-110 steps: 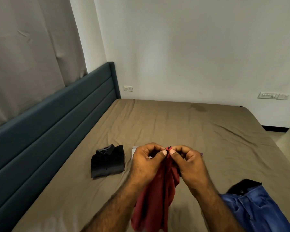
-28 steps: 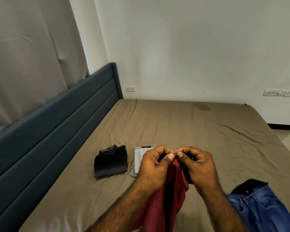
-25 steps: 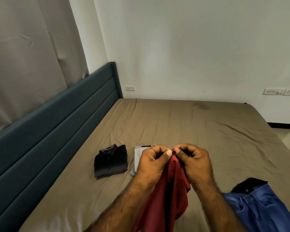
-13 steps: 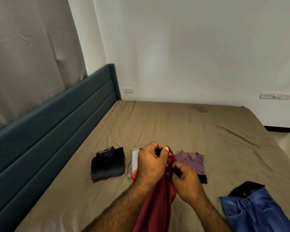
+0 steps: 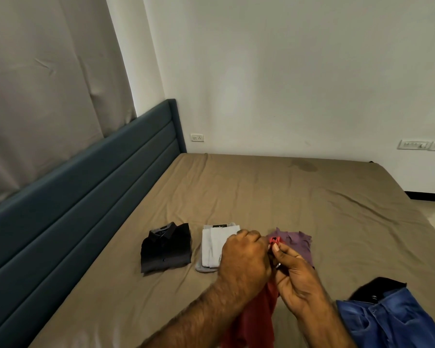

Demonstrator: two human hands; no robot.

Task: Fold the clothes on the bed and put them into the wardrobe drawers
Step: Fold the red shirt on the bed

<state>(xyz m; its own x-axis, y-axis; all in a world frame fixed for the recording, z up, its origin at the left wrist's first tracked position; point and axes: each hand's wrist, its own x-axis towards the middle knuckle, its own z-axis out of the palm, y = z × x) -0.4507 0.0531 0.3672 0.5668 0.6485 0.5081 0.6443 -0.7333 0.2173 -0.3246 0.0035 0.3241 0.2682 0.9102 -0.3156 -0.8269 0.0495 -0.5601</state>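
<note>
Head view, looking down over a bed (image 5: 274, 197) with a brown sheet: both hands are raised above it, working a red garment (image 5: 251, 320) that hangs down between the forearms. The left hand (image 5: 244, 262) has its fingers curled round the cloth near its top, and the right hand (image 5: 296, 280) pinches a small fold of the same red cloth between thumb and fingertips — each grip is clamped on the garment. Beyond the hands, three folded pieces lie in a row on the sheet: a black shirt (image 5: 166, 247) on the left, a white garment (image 5: 215, 243) beside it, partly hidden by the left hand, and a purple garment (image 5: 298, 243) to the right. Blue jeans (image 5: 392, 320) lie unfolded at the lower right, over something black (image 5: 373, 287). A teal headboard (image 5: 86, 187) runs along the left — a curtain (image 5: 43, 79) hangs above it.
</note>
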